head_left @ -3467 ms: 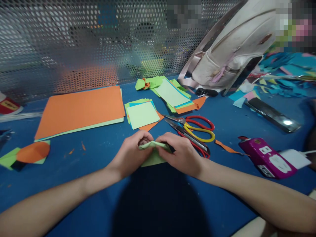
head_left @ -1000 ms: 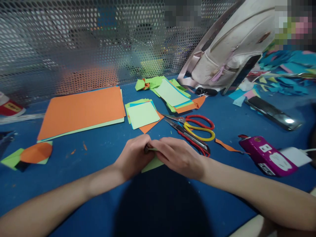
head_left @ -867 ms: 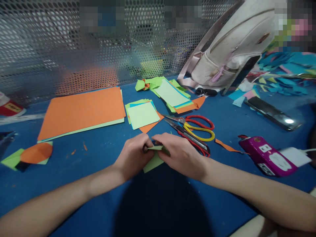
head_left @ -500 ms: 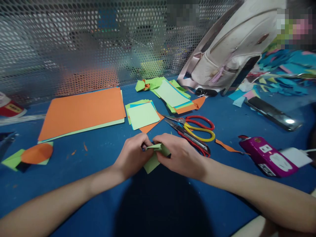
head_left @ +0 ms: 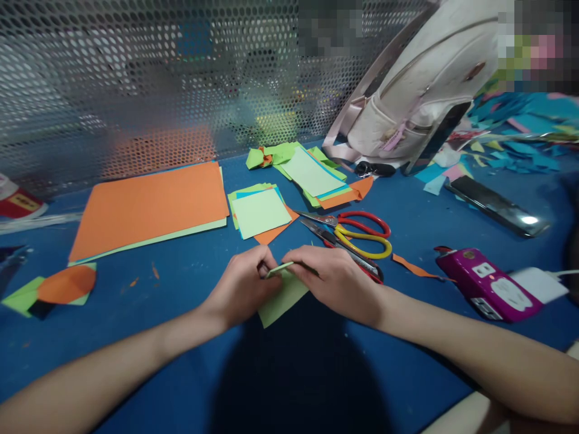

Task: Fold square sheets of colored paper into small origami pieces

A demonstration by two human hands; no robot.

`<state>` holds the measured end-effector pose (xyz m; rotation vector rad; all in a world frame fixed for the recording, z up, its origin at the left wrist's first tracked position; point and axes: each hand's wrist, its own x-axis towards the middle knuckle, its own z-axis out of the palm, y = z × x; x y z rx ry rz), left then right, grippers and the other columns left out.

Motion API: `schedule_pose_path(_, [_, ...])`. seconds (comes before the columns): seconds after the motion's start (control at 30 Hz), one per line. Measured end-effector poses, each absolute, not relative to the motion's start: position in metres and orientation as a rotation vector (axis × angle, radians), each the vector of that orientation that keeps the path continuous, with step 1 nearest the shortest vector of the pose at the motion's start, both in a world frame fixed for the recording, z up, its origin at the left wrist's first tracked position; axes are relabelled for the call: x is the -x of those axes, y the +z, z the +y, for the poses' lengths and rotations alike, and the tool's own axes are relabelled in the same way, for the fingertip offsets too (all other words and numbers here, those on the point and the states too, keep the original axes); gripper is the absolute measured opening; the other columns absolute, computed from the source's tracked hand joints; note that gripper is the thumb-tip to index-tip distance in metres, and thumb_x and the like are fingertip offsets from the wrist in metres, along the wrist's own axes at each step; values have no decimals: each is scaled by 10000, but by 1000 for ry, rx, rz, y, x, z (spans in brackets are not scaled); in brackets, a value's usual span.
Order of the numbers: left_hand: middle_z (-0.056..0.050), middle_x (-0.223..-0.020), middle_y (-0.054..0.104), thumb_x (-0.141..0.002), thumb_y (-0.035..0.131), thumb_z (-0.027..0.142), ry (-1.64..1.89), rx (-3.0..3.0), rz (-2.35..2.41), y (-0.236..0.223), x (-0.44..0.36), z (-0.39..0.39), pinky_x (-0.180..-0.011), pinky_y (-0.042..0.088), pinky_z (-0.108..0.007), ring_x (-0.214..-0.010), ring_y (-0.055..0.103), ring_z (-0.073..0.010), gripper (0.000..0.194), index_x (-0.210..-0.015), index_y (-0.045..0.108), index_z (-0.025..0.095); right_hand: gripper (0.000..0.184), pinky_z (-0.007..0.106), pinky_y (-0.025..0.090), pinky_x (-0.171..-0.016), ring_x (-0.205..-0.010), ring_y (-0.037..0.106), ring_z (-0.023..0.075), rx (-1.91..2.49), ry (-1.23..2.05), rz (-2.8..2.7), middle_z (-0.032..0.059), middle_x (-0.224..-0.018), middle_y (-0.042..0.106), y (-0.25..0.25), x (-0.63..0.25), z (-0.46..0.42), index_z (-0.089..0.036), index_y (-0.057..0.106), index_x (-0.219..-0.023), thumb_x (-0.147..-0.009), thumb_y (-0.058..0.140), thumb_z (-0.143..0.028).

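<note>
As left hand [head_left: 244, 283] and right hand [head_left: 341, 286] pinch green paper [head_left: 281, 301], grips narrow — red container [head_left: 13, 191], label [head_left: 24, 201] illegible

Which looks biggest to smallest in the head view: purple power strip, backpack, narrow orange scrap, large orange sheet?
1. Backpack, partly cut off by the frame
2. Large orange sheet
3. Purple power strip
4. Narrow orange scrap

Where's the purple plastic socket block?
The purple plastic socket block lies at the head view's right, between the flat, glossy black phone and the right forearm.
</note>
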<state>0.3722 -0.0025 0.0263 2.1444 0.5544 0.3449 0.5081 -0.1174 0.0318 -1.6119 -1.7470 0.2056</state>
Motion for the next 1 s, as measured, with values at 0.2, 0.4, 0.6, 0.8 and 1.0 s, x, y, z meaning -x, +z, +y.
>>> schedule_pose_path(0.2, [62, -548, 409, -631, 497, 116, 350, -2082, 532, 24, -372, -2, -460, 274, -183, -523, 352, -72, 107, -583, 425, 177, 211, 241, 470, -677, -746, 626, 148, 1555, 213, -1750, 65, -867, 687, 40, -510, -120, -148, 602, -891, -752, 474, -57])
schedule_pose_path(0.4, [69, -531, 431, -636, 524, 122, 284, -1962, 583, 28, -374, -5, -428, 275, -157, -501, 349, -61, 118, -588, 430, 176, 158, 231, 465, -677, -753, 624, 139, 1594, 305, -1761, 52, -869, 688, 41, -509, -121, -167, 613, -908, -791, 531, -100])
schedule_pose_path(0.6, [74, -518, 414, -597, 485, 87, 205, -1967, 623, 32, -375, -5, -419, 265, -163, -483, 350, -62, 109, -582, 430, 180, 139, 208, 453, -631, -664, 631, 112, 1649, 372, -1650, 10, -770, 706, 35, -515, -122, -172, 661, -840, -845, 530, -126])
schedule_pose_path(0.8, [70, -550, 419, -630, 528, 125, 291, -1964, 509, 27, -373, -5, -440, 268, -171, -511, 347, -65, 127, -585, 422, 179, 175, 190, 436, -610, -673, 613, 109, 1633, 463, -1662, 15, -806, 704, 41, -510, -121, -155, 671, -894, -739, 617, -96])
schedule_pose_path(1.0, [80, -532, 406, -586, 489, 67, 188, -1980, 545, 29, -374, -4, -432, 261, -169, -502, 344, -64, 127, -589, 429, 179, 171, 183, 449, -638, -708, 640, 107, 1574, 468, -1726, 16, -834, 722, 41, -512, -121, -172, 687, -921, -815, 565, -112])
